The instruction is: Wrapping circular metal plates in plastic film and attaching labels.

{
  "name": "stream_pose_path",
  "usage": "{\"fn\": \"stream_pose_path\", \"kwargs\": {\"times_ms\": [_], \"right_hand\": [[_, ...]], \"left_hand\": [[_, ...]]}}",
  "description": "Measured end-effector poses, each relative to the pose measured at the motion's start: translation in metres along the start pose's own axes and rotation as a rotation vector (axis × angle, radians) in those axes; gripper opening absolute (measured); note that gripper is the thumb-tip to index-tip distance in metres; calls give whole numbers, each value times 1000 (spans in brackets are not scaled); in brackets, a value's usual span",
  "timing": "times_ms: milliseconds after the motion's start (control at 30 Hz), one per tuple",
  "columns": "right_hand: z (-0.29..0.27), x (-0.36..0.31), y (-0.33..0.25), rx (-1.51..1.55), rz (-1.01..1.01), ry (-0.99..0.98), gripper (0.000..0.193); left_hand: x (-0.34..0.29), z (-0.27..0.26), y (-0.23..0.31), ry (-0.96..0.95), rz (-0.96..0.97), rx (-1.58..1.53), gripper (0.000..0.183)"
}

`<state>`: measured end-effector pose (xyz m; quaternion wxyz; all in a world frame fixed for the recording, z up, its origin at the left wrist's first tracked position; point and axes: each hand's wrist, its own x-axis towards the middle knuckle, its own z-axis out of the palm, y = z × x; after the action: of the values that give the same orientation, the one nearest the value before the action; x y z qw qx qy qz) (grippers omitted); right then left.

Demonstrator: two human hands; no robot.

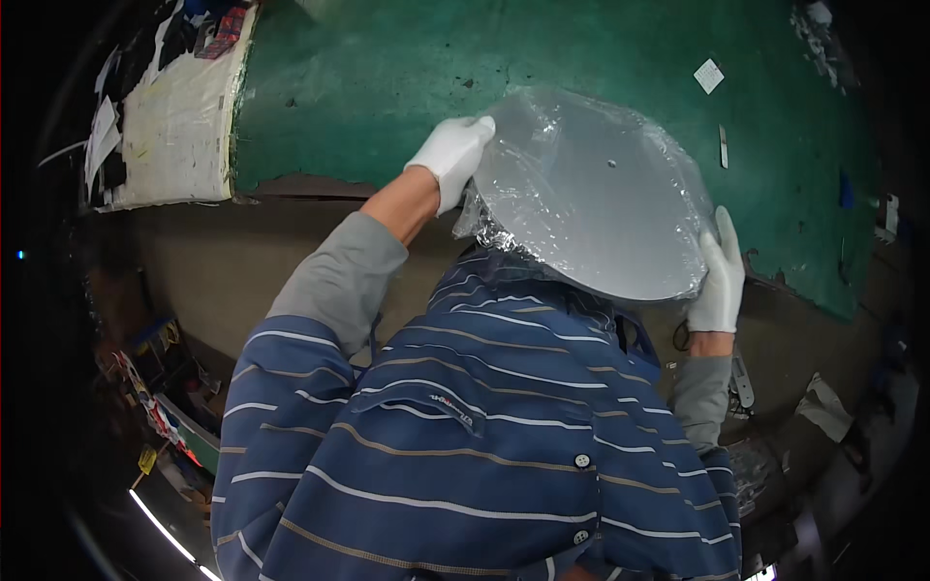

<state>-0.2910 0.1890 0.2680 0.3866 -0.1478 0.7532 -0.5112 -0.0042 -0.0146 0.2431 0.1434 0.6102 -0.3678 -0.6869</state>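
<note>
A large round grey metal disc in clear plastic film lies over the near edge of the green tabletop, close to my body. It has a small dark spot or hole above its middle. My left hand, in a white glove, is closed on the film at the disc's left edge. Crumpled film bunches just below that hand. At the right edge, my white-gloved right hand grips the wrapped disc, its fingers pointing up along the rim. The disc's underside is hidden.
The green tabletop has a worn near edge. On it lie a small white paper label and a thin pale strip, right of the disc. A whitish covered surface with papers stands at the left. Crumpled sheeting lies lower right.
</note>
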Motion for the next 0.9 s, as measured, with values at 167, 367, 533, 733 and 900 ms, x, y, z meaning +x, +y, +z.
{"fn": "stream_pose_path", "kwargs": {"times_ms": [167, 367, 533, 733, 900], "right_hand": [[-22, -35, -45, 103, 19, -145, 45], [-32, -28, -27, 105, 30, -90, 36], [-52, -13, -10, 275, 361, -246, 31], [-40, 27, 12, 210, 414, -177, 27], [-33, 71, 10, 418, 544, -144, 35]], "left_hand": [[-34, -15, 24, -133, 87, -114, 50], [-30, -28, -4, -224, -117, -192, 29], [-14, -41, -40, -377, -516, -420, 15], [4, -19, -54, -151, -543, -444, 14], [18, -6, -9, -219, -340, 11, 41]]}}
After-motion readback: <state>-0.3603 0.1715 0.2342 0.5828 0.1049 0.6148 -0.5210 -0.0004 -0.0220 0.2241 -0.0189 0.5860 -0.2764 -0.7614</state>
